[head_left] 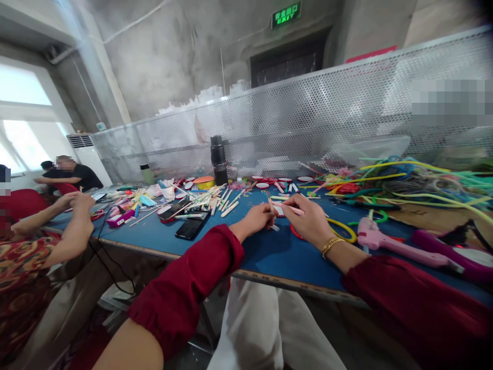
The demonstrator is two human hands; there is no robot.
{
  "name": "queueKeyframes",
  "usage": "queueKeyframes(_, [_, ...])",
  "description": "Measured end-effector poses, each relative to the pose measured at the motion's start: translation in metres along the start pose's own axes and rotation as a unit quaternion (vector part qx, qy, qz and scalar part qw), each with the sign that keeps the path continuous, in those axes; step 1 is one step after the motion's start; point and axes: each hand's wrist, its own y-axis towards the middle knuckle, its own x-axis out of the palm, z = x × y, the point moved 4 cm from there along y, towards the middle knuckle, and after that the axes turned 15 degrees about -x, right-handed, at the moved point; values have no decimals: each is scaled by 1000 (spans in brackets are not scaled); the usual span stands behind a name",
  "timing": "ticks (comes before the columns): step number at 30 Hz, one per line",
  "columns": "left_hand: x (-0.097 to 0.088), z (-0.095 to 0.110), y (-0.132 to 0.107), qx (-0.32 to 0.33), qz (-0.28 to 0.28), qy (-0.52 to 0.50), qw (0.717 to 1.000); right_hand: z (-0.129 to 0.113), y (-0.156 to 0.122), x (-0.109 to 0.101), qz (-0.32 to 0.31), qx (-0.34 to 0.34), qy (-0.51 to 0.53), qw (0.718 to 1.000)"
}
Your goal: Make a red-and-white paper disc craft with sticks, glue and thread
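My left hand (259, 218) is closed, its fingertips pinching a thin flat craft stick (270, 203) that points upward. A pale, translucent strip (275, 227) shows just below those fingers; whether it belongs to the stick I cannot tell. My right hand (310, 218) is closed round a pink pen-like stick (293, 209), whose tip points left toward the craft stick. Both hands are just above the blue table (265, 257). Under the right hand are a red ring, partly hidden, and a yellow ring (344, 230). A pink glue gun (396, 241) lies to the right.
Black phones (190, 226), loose wooden sticks (230, 208) and a black thermos (219, 160) stand or lie left of centre. Coloured pipe-cleaner-like strands (416, 180) heap at right, near a purple device (458, 252). A perforated metal screen (308, 118) runs behind. A co-worker's hands (79, 203) are at left.
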Motion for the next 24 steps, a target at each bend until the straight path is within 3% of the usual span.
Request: queueKeyframes(24, [0,0,0,-5,2,7,1000,0,-1,0,-3,-1,-6,1000])
